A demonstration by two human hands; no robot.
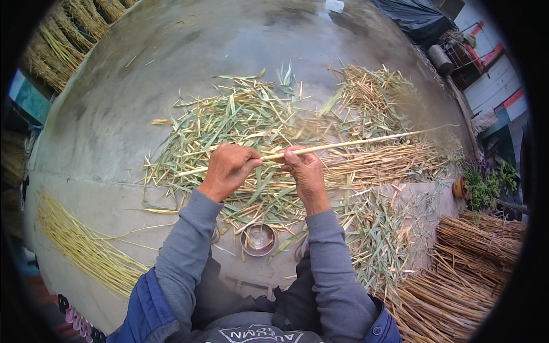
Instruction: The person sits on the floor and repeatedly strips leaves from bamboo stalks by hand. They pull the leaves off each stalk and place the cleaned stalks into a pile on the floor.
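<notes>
A long pale reed stalk [366, 140] lies across both hands, its thin end reaching far to the right and its thicker end just left of my left hand. My left hand [229, 170] is closed around the stalk, knuckles up. A short way to the right, my right hand [306, 174] pinches the same stalk between thumb and fingers. Under and beyond both hands spreads a heap of green and straw-coloured leaf strips and cut stalk pieces [229, 120]. A round metal bowl [258, 239] stands on the ground between my forearms, with some bits inside.
Peeled yellowish stalks [86, 240] lie in a bundle at left. Brown reed bundles [457, 291] are at lower right, near a potted plant [486, 186]. More stalks [389, 163] lie right of the heap. Tied bundles [63, 46] lean at far left. Concrete floor [137, 97] surrounds these.
</notes>
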